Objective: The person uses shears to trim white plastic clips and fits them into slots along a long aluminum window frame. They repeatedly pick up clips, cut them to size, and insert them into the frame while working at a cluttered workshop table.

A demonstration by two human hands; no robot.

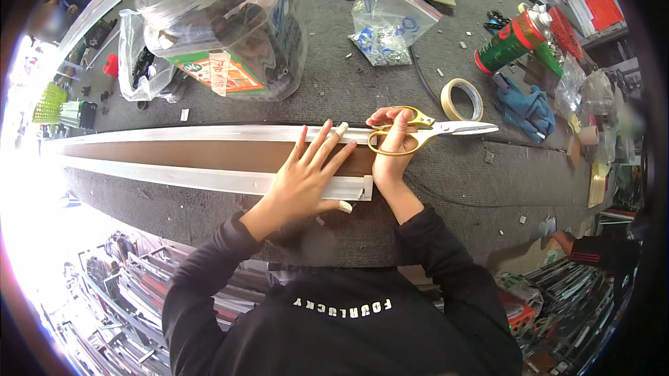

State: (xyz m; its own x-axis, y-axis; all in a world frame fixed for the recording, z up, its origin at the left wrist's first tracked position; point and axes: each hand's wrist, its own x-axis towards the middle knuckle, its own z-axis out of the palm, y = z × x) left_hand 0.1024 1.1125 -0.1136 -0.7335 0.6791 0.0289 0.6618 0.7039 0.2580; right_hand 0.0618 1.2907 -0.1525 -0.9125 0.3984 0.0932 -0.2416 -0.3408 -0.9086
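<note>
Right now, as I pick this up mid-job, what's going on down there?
A person's left hand is spread flat across a long brown panel with white edge strips, near its right end. The right hand, just past that end, holds gold-handled scissors, blades pointing right, away from the panel. A tape roll lies just beyond the scissors, and a clear zip bag and a big clear tub sit farther back on the workbench.

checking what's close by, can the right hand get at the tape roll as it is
Probably yes: the tape roll lies uncovered just beyond the scissors, though the right hand holds them and might need to set them down first.
</note>
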